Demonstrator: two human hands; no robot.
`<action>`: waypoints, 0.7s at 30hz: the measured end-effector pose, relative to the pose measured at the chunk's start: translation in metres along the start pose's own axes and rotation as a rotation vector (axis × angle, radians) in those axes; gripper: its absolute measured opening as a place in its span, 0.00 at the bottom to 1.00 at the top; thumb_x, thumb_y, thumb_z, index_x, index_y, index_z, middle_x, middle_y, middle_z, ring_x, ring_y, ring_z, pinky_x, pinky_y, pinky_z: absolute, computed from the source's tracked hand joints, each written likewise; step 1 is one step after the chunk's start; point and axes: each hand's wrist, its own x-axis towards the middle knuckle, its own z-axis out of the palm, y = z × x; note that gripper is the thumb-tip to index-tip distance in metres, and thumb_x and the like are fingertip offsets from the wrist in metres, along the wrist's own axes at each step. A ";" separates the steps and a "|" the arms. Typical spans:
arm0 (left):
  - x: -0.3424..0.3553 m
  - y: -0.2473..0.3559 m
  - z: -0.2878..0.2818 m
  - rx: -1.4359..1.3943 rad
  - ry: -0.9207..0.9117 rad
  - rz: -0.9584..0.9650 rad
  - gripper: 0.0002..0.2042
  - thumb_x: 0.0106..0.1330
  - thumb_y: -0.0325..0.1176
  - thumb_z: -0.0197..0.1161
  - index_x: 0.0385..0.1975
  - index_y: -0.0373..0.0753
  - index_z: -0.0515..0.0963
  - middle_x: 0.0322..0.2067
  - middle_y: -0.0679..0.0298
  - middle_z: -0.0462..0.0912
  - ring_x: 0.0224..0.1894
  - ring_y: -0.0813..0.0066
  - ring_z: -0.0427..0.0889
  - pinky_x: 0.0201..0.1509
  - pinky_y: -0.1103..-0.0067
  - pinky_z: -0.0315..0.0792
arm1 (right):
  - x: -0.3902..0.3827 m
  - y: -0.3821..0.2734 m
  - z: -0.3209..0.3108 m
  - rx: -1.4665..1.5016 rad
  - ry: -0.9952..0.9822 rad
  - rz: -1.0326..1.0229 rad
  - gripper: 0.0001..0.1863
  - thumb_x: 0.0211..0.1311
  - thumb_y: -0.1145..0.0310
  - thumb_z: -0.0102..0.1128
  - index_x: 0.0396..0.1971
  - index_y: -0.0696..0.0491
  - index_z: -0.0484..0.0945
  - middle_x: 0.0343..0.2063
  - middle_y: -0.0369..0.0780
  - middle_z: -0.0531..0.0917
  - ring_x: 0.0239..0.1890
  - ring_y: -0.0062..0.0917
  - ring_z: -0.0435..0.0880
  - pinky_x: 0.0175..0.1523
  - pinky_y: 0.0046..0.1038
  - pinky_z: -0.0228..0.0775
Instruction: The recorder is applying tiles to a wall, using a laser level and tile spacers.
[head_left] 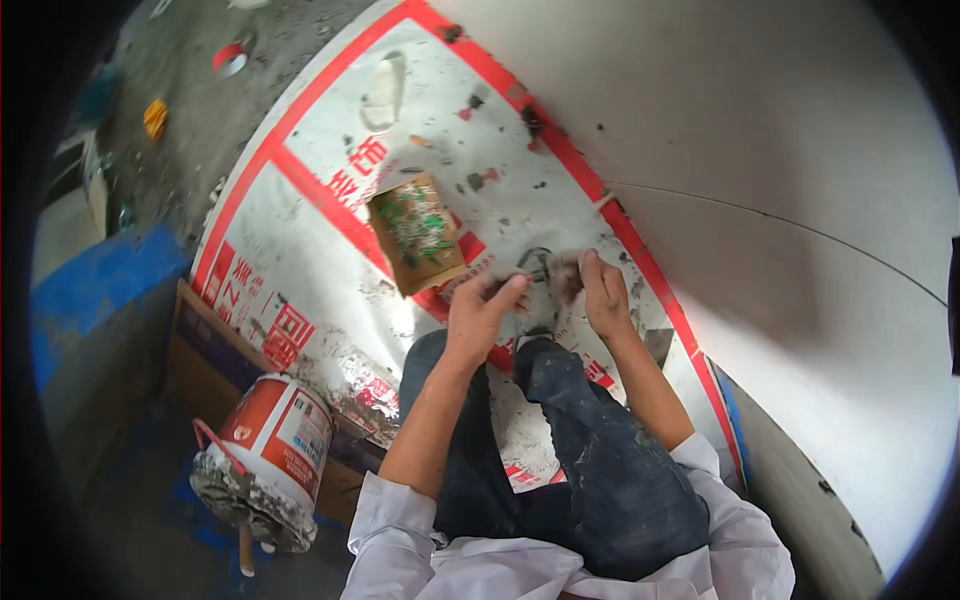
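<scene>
My left hand (478,312) is raised above the printed sheet with its thumb and fingers curled together. Whatever it holds is too small to name. To its right, my right hand (606,292) is also closed, its fingertips blurred by motion; what lies between them cannot be made out. The two hands are apart, either side of my shoe (537,300). Just beyond my left hand stands an open cardboard box (395,240) with many small green and whitish pieces (418,222) inside, which look like wall plugs and screws.
A white sheet with red print (330,215) covers the surface under my feet. A large pale panel (720,120) rises on the right. At lower left is a red-and-white bucket (285,435) with a crusted rim. A tape roll (230,60) and a yellow object (155,119) lie far left.
</scene>
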 end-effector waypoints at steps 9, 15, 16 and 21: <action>0.035 -0.026 0.036 -0.157 -0.125 -0.053 0.14 0.79 0.35 0.70 0.53 0.30 0.87 0.39 0.63 0.90 0.38 0.76 0.87 0.46 0.77 0.81 | -0.014 -0.001 -0.031 -0.200 0.188 -0.293 0.18 0.70 0.60 0.74 0.53 0.54 0.86 0.31 0.37 0.85 0.32 0.26 0.84 0.43 0.29 0.78; 0.076 -0.036 0.073 0.154 0.053 0.168 0.11 0.75 0.34 0.75 0.47 0.32 0.90 0.36 0.65 0.88 0.39 0.79 0.86 0.44 0.75 0.79 | 0.017 0.065 -0.005 0.416 0.339 -0.252 0.33 0.86 0.42 0.50 0.34 0.59 0.83 0.26 0.37 0.85 0.29 0.21 0.82 0.39 0.27 0.75; 0.088 -0.037 0.084 0.170 0.090 0.214 0.09 0.73 0.32 0.76 0.46 0.34 0.91 0.35 0.62 0.87 0.37 0.77 0.86 0.42 0.74 0.78 | 0.018 0.070 -0.004 0.394 0.395 -0.195 0.32 0.87 0.43 0.51 0.35 0.60 0.84 0.26 0.38 0.86 0.30 0.21 0.83 0.39 0.27 0.75; 0.140 -0.044 0.126 0.531 0.198 0.498 0.08 0.70 0.28 0.76 0.46 0.37 0.91 0.38 0.56 0.88 0.34 0.65 0.88 0.41 0.73 0.79 | 0.016 0.109 -0.005 0.348 0.443 -0.051 0.29 0.87 0.48 0.53 0.40 0.61 0.86 0.27 0.38 0.87 0.29 0.21 0.85 0.39 0.28 0.77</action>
